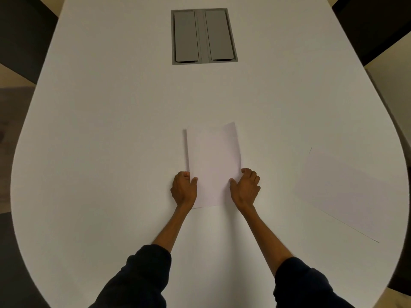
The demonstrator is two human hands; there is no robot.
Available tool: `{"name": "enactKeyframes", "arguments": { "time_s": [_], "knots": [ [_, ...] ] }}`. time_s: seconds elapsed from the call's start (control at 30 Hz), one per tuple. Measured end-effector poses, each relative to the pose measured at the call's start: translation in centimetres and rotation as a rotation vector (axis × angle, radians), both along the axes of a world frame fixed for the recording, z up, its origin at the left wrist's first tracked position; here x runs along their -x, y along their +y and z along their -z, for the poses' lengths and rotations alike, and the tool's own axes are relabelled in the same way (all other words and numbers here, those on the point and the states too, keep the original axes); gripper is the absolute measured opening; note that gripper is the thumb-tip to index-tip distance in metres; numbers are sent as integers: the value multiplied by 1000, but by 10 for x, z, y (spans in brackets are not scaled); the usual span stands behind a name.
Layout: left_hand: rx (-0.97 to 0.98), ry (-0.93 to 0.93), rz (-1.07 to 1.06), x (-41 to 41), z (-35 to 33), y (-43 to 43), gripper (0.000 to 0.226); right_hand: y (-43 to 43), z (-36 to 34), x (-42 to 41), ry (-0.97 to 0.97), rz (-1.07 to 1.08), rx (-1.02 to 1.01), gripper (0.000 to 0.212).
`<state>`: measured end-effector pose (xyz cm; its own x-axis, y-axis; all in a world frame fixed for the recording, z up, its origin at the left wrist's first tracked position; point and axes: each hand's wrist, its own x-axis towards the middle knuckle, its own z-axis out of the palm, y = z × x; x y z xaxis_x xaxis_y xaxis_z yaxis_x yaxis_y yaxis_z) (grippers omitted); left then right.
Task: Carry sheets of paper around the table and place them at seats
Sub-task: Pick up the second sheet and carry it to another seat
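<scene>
Left hand (184, 188) and right hand (245, 187) pinch opposite edges of the sheet (213, 165) (thumbs on top)

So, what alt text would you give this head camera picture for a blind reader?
A person's left hand and right hand hold a white sheet of paper by its side edges at a white table. A second sheet lies flat to the right, and a grey hatch with two lids sits in the table's middle.

- left grip (184, 190) — thumb on top of the sheet (213, 161), fingers curled at its edge, pinching it
- right grip (245, 188) — likewise pinching the opposite edge
- both forearms stretched forward, nearly parallel
</scene>
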<state>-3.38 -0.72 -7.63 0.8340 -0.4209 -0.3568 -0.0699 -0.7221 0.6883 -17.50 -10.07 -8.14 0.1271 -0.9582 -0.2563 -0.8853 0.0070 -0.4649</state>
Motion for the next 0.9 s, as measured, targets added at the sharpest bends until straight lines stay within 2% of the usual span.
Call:
{"name": "enactKeyframes", "arguments": {
  "time_s": [0.1, 0.27, 0.53, 0.67, 0.9],
  "knots": [
    [4, 37, -33, -4, 1, -1, 31, -6, 0, -2, -69, 66, -52, 29],
    [72, 103, -96, -10, 4, 3, 30, -10, -4, 1, -157, 147, -103, 25],
    [217, 138, -111, -11, -19, 8, 36, -8, -30, 9, -426, 357, -149, 26],
    [284, 136, -92, -7, -42, 11, 37, -5, -51, 15, -485, 399, -103, 20],
    [409, 139, -61, -2, -87, 23, 36, 7, -93, 23, -545, 402, 9, 23]
  ]
}}
